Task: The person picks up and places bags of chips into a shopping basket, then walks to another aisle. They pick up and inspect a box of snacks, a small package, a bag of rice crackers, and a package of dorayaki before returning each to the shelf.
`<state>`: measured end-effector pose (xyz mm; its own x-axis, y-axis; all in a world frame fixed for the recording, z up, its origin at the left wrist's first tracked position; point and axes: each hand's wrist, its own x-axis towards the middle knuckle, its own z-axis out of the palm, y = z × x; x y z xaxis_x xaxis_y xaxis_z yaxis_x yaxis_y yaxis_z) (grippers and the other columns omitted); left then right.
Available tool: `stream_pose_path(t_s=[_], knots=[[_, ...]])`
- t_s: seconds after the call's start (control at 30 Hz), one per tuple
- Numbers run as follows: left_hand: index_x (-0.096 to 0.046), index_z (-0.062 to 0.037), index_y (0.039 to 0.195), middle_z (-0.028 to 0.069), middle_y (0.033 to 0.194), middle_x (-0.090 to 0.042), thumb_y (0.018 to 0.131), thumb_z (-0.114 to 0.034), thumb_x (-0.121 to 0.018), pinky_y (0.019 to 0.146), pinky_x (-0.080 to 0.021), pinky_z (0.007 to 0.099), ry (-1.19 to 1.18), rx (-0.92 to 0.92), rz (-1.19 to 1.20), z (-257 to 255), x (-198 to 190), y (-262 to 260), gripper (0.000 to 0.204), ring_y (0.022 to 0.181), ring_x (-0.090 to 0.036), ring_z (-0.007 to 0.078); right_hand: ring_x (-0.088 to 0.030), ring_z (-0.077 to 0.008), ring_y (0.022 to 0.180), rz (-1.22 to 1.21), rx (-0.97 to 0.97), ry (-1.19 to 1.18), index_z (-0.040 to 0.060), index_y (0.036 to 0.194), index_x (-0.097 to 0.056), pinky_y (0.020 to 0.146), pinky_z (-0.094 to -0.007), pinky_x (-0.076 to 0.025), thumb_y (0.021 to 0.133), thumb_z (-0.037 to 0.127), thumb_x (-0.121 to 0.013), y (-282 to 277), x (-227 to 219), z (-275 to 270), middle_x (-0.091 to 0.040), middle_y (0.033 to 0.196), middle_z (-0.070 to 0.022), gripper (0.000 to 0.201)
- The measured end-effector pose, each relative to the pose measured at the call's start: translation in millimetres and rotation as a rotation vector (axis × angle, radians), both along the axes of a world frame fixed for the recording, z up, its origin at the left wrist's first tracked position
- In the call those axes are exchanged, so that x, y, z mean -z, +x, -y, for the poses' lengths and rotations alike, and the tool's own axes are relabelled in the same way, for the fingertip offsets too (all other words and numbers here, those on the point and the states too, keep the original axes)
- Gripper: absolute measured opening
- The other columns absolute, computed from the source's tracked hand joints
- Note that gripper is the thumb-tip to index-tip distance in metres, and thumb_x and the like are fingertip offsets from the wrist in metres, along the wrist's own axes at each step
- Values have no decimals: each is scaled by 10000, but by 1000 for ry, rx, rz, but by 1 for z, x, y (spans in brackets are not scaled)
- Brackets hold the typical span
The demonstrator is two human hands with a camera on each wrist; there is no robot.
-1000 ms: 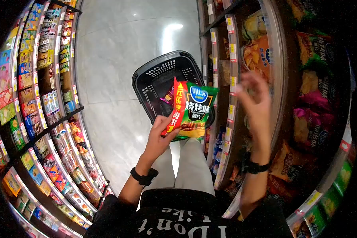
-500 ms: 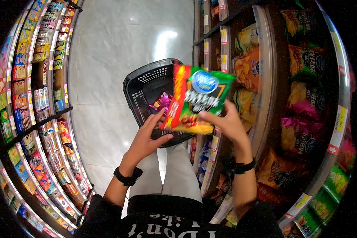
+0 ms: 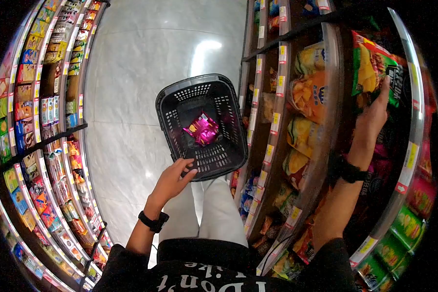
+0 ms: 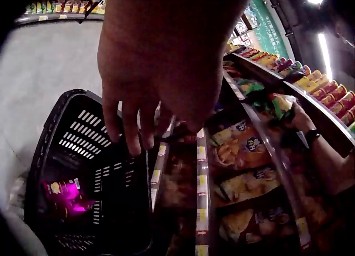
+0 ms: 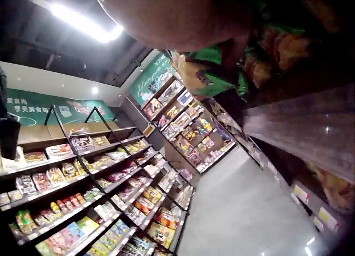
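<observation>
Basket [image 3: 219, 170] in aisle, just before legs [image 3: 180, 214], between left shelving [image 3: 53, 139] and right shelving [image 3: 276, 119], nearer right. Packet [image 3: 202, 130] in basket, on bottom. Floor [image 3: 126, 97] left of basket and beyond. Held bag [image 3: 367, 63] in right hand [image 3: 375, 114], at right shelving. Shelf bags [image 3: 309, 95] in right shelving, between held bag and basket.

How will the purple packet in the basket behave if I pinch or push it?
The purple packet looks creased, so it should probably give when pinched. Its shine suggests slick film that may slip. Lying loose in the basket, it would likely slide rather than roll.
</observation>
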<state>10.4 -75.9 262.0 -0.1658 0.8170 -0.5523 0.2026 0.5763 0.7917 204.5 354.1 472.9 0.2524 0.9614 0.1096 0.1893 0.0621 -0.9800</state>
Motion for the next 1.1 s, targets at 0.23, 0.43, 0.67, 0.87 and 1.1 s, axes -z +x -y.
stream_pose_path(t_s=[0.23, 0.43, 0.67, 0.87, 1.1], knots=[[-607, 20, 1295, 170, 1117, -678, 1017, -333, -643, 856, -543, 405, 54, 40, -101, 14, 17, -6, 450, 974, -694, 315, -607, -230, 1201, -9, -87, -85, -21, 1455, -525, 1099, -371, -454, 1016, 396, -675, 26, 34, -64, -599, 1363, -143, 624], [-611, 20, 1294, 184, 1116, -678, 1028, -354, -623, 849, -547, 418, 23, 39, -49, 11, 26, -6, 459, 969, -693, 332, -613, -245, 1168, 224, 65, -131, -10, 1346, -630, 1020, -393, -484, 943, 454, -758, 11, 52, -54, -649, 1255, -143, 628], [-606, 13, 1309, 188, 1148, -680, 1033, -375, -612, 882, -539, 428, -43, 79, -52, 4, 35, -5, 476, 1017, -688, 337, -569, -253, 1071, 534, -63, -279, -1, 1422, -608, 974, -402, -452, 859, 635, -764, 11, 63, -74, -585, 1061, -130, 864], [-607, 31, 1292, 194, 1142, -681, 1030, -379, -611, 865, -548, 430, -59, 80, -61, -1, 40, -5, 487, 988, -696, 345, -562, -285, 1264, 297, -76, -380, 21, 1503, -525, 1098, -419, -413, 875, 697, -688, 14, 85, -83, -591, 1427, -167, 936], [-594, 5, 1315, 190, 1136, -680, 1035, -367, -612, 866, -547, 420, -62, 93, -51, -8, 52, 0, 466, 1001, -686, 332, -462, -259, 1425, 371, -185, -185, 81, 1593, -408, 1179, -389, -344, 1048, 604, -463, 14, 88, -73, -455, 1584, -147, 757]])
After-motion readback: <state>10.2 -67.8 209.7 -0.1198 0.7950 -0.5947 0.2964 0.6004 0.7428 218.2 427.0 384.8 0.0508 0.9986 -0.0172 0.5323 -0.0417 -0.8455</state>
